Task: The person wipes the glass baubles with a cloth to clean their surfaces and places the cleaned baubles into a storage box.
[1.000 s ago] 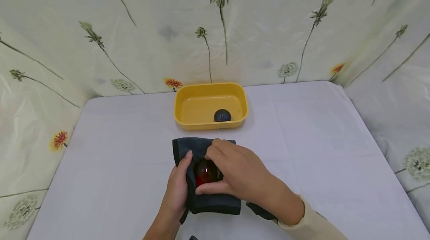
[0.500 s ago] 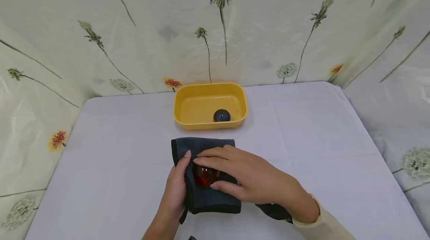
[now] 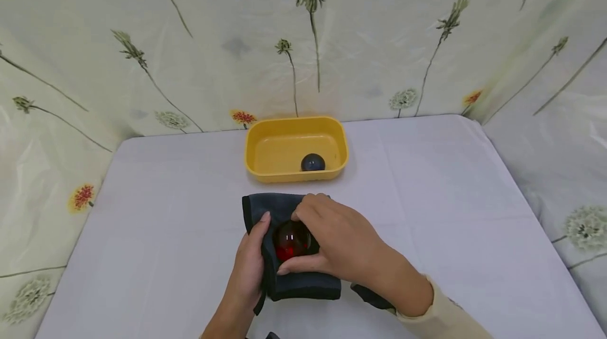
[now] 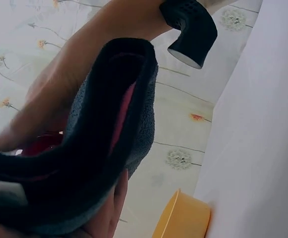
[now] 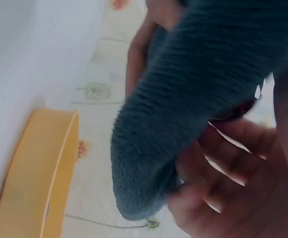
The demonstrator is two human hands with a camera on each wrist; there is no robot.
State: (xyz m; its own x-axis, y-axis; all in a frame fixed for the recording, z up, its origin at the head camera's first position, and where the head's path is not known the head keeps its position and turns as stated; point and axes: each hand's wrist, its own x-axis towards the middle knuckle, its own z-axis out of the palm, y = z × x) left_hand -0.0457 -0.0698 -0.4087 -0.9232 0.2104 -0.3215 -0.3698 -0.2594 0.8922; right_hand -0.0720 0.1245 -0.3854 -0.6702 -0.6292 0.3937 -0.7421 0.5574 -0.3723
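Note:
In the head view a dark blue-grey cloth with black edging (image 3: 305, 287) is held up near the table's front middle. My left hand (image 3: 248, 265) grips its left side, thumb on top. A shiny, see-through dark red ball (image 3: 290, 241) sits on the cloth. Around the ball curve the thumb and fingers of my right hand (image 3: 348, 247), from the right. The left wrist view shows folds of the cloth (image 4: 144, 124) up close and a sliver of the red ball (image 4: 43, 144). In the right wrist view, the fuzzy cloth (image 5: 183, 99) hides most of the ball.
Behind the hands stands a yellow rectangular tub (image 3: 270, 176), with a dark blue-grey ball (image 3: 313, 162) inside, by its front right. White cloth covers the table (image 3: 156, 223). A flower-printed sheet (image 3: 213, 54) hangs along the back and sides.
Half a second ago my right fingers lay flatter across the ball, with the hand farther right. Now they curve round it again, much as one second ago. The left hand stays put.

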